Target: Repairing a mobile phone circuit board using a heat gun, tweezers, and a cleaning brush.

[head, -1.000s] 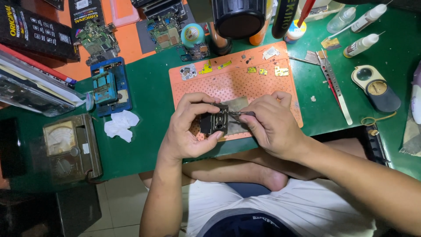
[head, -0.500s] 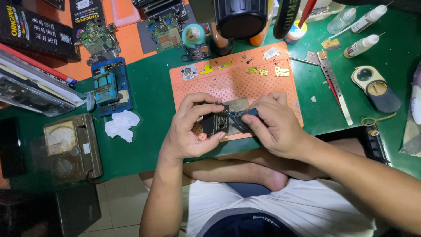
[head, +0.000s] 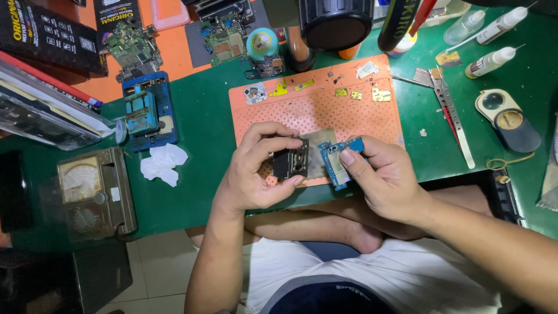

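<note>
My left hand (head: 251, 174) grips a small dark rectangular module (head: 291, 164) by its edges, held over the near edge of the orange perforated work mat (head: 302, 110). A short gap to the right, my right hand (head: 381, 177) pinches a blue circuit board (head: 338, 161) between thumb and fingers. A grey metal plate (head: 317, 152) lies on the mat between the two parts. Several small yellow and silver parts (head: 349, 93) sit along the mat's far edge.
A blue board holder (head: 145, 110), a crumpled white tissue (head: 163, 163) and an olive analog meter (head: 93, 192) sit on the green mat (head: 203, 134) at left. Tweezers (head: 453, 113), dropper bottles (head: 491, 61) and a beige round case (head: 505, 119) lie at right. More circuit boards (head: 224, 38) rest at the back.
The two hands have drawn apart: the dark module stayed in my left hand and the blue circuit board came away to the right in my right hand.
</note>
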